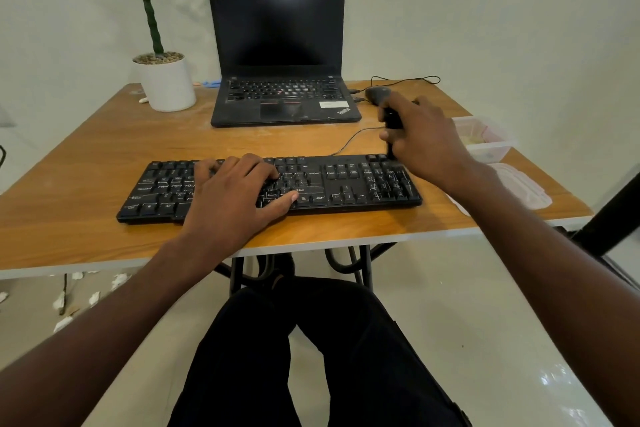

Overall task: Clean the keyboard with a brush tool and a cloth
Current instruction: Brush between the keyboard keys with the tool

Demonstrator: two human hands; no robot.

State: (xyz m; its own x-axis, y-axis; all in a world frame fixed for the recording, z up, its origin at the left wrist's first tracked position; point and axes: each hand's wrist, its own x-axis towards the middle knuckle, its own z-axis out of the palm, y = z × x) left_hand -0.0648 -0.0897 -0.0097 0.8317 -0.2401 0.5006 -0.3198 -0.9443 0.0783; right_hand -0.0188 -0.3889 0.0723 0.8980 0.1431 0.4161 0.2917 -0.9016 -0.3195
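Observation:
A black keyboard (346, 180) lies across the wooden table (104, 163) near its front edge. My left hand (235, 194) rests flat on the middle keys, fingers spread, pressing the keyboard down. My right hand (422, 139) hovers over the keyboard's far right corner and grips a black brush tool (393, 123) upright, its lower end touching the top row beside the number pad. A pale cloth (519, 187) lies at the table's right edge, partly hidden by my right forearm.
An open black laptop (280, 55) stands behind the keyboard, a black mouse (377, 94) with its cable to its right. A potted plant (166, 80) stands at the back left. A clear plastic container (485, 139) sits at the right edge.

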